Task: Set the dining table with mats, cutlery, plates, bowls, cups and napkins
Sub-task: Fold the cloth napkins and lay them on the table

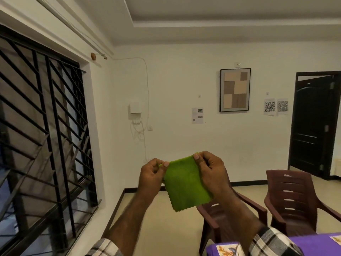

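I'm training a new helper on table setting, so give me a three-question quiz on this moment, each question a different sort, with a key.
1. True or false: the green napkin lies flat on the purple-covered table.
2. Multiple choice: what stands beyond the table? A) a sofa B) two brown plastic chairs C) a cupboard
3. Fill in: the left hand and right hand each pinch one upper ____ of the napkin.

Key:
1. False; it hangs in the air, held by both hands.
2. B
3. corner
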A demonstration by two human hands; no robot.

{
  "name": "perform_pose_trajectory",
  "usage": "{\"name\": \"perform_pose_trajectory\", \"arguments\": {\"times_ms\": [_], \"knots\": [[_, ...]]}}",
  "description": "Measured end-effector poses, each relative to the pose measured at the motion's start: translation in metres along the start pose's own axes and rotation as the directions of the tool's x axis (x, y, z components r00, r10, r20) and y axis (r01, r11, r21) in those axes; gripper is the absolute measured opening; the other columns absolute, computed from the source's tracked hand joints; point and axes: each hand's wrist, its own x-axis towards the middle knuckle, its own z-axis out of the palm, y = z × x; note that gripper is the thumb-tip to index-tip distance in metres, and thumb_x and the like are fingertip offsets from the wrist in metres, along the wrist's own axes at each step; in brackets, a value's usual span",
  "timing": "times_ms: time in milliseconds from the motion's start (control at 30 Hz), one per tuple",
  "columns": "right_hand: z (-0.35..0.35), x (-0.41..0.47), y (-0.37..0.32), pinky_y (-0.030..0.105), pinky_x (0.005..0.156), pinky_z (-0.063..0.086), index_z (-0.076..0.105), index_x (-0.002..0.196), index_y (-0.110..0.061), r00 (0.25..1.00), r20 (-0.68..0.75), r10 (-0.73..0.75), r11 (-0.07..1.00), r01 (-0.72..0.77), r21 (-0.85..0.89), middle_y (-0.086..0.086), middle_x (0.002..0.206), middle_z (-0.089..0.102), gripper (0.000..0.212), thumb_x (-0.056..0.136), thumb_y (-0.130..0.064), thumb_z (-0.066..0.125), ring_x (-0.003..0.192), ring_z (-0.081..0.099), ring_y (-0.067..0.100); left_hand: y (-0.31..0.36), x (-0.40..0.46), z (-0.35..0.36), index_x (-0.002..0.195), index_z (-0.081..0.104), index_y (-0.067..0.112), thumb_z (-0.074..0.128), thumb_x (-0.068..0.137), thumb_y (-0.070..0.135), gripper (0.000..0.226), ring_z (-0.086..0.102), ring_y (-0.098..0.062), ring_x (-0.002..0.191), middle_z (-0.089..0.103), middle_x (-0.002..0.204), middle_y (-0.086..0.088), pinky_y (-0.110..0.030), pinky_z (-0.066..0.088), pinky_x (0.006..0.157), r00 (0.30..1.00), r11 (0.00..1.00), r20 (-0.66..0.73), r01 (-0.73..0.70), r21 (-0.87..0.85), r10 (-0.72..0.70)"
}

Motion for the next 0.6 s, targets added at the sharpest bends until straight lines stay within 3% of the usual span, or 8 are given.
{"name": "perform_pose_trajectory", "arguments": {"times_ms": [67,133,200,300,367,433,533,600], "knots": [[-0.007,0.007,0.001,0.022,0.065,0.047,0.074,0.081,-0.020,0.994,0.109,-0.007,1.000,0.005,0.017,-0.007,0.076,0.065,0.026,0.102,-0.034,0.068,0.073,0.059,0.006,-0.001,0.005,-0.019,0.098,0.072,0.001,0.080,0.096,0.019,0.021,0.071,-0.031,0.079,0.076,0.089,-0.025,-0.066,0.060,0.084,0.993,0.997,0.103,0.069,-0.043,-0.064],[-0.009,0.015,0.001,0.025,0.069,0.050,0.078,0.083,-0.020,0.987,0.158,-0.019,1.000,0.019,0.000,-0.006,0.087,0.069,0.021,0.098,-0.033,0.074,0.083,0.065,0.013,0.006,0.007,-0.030,0.103,0.074,0.006,0.087,0.087,0.028,0.030,0.075,-0.033,0.098,0.080,0.101,-0.016,-0.054,0.060,0.095,0.988,0.999,0.147,0.040,-0.024,-0.036],[-0.008,0.021,-0.004,0.028,0.070,0.052,0.080,0.083,-0.022,0.978,0.207,-0.026,0.999,0.032,-0.023,-0.004,0.090,0.070,0.019,0.096,-0.036,0.076,0.087,0.067,0.016,0.019,0.008,-0.030,0.110,0.073,0.015,0.086,0.085,0.036,0.035,0.074,-0.022,0.112,0.081,0.112,-0.001,-0.042,0.056,0.099,0.977,0.999,0.214,-0.004,0.042,-0.005],[-0.003,0.026,-0.014,0.033,0.073,0.055,0.082,0.084,-0.027,0.961,0.274,-0.045,0.997,0.061,-0.052,-0.005,0.090,0.071,0.018,0.096,-0.037,0.076,0.087,0.067,0.015,0.037,0.010,-0.021,0.118,0.074,0.027,0.085,0.083,0.053,0.045,0.073,-0.013,0.115,0.080,0.116,0.007,-0.050,0.052,0.106,0.941,0.986,0.339,-0.053,0.157,-0.003],[0.002,0.026,-0.018,0.037,0.073,0.057,0.084,0.083,-0.028,0.957,0.286,-0.057,0.996,0.074,-0.051,-0.005,0.088,0.071,0.017,0.095,-0.038,0.076,0.086,0.067,0.015,0.048,0.010,-0.015,0.116,0.078,0.027,0.084,0.085,0.054,0.042,0.075,-0.019,0.112,0.080,0.113,0.003,-0.055,0.055,0.103,0.905,0.984,0.424,-0.059,0.171,-0.019],[0.008,0.026,-0.020,0.039,0.073,0.057,0.084,0.083,-0.028,0.955,0.290,-0.062,0.996,0.078,-0.043,-0.006,0.086,0.070,0.016,0.094,-0.036,0.077,0.085,0.067,0.015,0.053,0.011,-0.016,0.106,0.082,0.019,0.084,0.088,0.048,0.034,0.078,-0.026,0.100,0.081,0.102,-0.007,-0.056,0.062,0.090,0.888,0.984,0.458,-0.042,0.173,-0.043],[0.008,0.028,-0.019,0.036,0.073,0.055,0.084,0.082,-0.024,0.954,0.288,-0.081,0.995,0.094,-0.031,-0.006,0.085,0.070,0.016,0.094,-0.032,0.078,0.084,0.067,0.014,0.048,0.009,-0.025,0.093,0.079,0.002,0.084,0.092,0.032,0.031,0.075,-0.029,0.078,0.077,0.086,-0.022,-0.042,0.063,0.070,0.902,0.985,0.429,-0.020,0.173,-0.057],[0.002,0.031,-0.016,0.036,0.074,0.055,0.083,0.081,-0.021,0.964,0.254,-0.079,0.997,0.079,0.010,-0.004,0.086,0.071,0.018,0.094,-0.033,0.078,0.085,0.068,0.017,0.036,0.004,-0.037,0.095,0.073,-0.010,0.087,0.089,0.022,0.035,0.074,-0.033,0.081,0.072,0.090,-0.036,-0.042,0.065,0.074,0.896,0.989,0.427,0.073,0.130,-0.122]]}}
